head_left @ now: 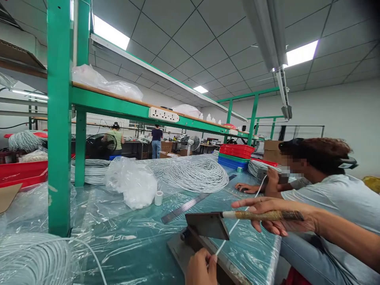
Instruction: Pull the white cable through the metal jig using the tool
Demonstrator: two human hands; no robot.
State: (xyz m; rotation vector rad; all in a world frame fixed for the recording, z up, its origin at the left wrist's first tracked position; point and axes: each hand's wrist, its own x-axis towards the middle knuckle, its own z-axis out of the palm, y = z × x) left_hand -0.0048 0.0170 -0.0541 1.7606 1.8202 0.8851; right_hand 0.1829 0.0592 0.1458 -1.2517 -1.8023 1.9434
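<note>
My left hand (pixel 201 270) pinches a thin white cable (pixel 234 226) at the bottom of the view. The cable runs up and to the right under the raised dark blade (pixel 208 225) of a lever cutter. My right hand (pixel 271 217) wraps the cutter's wrapped handle (pixel 264 215), fingers partly stretched out. A steel ruler (pixel 185 206) lies on the plastic-covered green table (pixel 133 245) just beyond the blade. A co-worker's hand (pixel 271 178) holds the cable's far end.
The co-worker in a grey shirt (pixel 341 198) leans on the table at right. Coils of white cable (pixel 196 174), a plastic bag (pixel 133 182), a tape roll (pixel 158 198), a green post (pixel 58 118) and stacked trays (pixel 236 155) stand ahead. Two people work far back.
</note>
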